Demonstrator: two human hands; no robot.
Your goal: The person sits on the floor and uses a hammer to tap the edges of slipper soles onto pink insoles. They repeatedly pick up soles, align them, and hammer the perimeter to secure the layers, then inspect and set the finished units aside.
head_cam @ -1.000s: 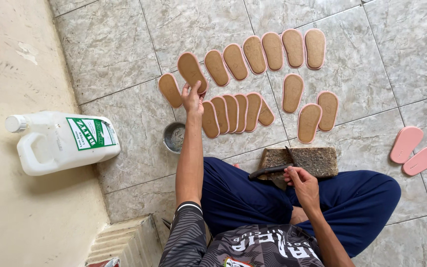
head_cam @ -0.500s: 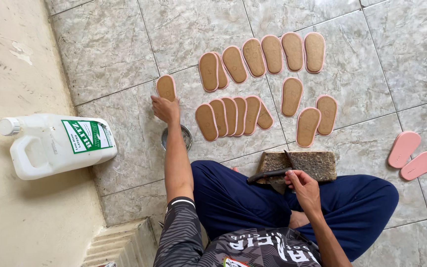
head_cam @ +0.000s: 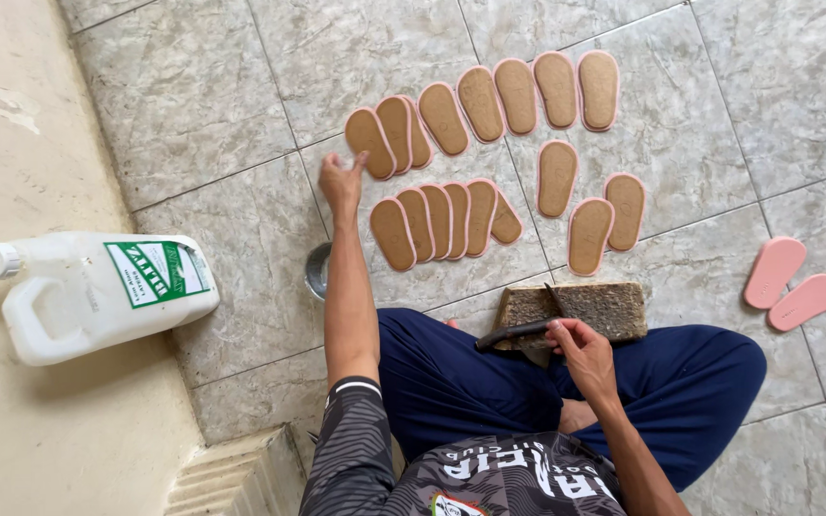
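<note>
While left hand [head_cam: 341,182] touches it, sole [head_cam: 369,143] lies lengthwise away.

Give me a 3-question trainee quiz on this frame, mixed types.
1. True or false: the left hand touches the end sole of the upper row.
2. What does the right hand hold? A) dark-handled tool B) white jug C) pink sole
3. Where do the two soles lying pink side up sit relative to the person?

Key:
1. True
2. A
3. On the tile floor, to the person's right, apart from the rows.
</note>
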